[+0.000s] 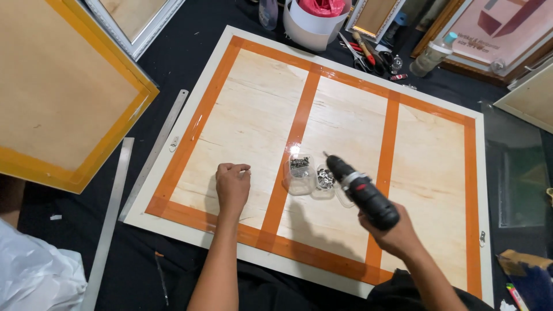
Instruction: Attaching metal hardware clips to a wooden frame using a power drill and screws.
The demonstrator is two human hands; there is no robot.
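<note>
Big board [247, 124]: one wooden back of a frame is laid flat on the black cloth, with orange tape around its edge and two orange strips down it.
Left hand [233, 185]: it is closed in a loose fist and rested on the big board's left panel; something tiny may be pinched at the fingertips, but this cannot be told.
Right hand [396, 233]: it is wrapped tight around one black and red drill [362, 191], held over the big board's middle panel.
Clear tubs [310, 174]: two small ones full of little metal bits are seen on the big board, just left of the drill's tip.
Metal rulers [156, 151]: two long ones are laid left of the big board.
White bucket [314, 24]: one is stood past the big board's top edge.
</note>
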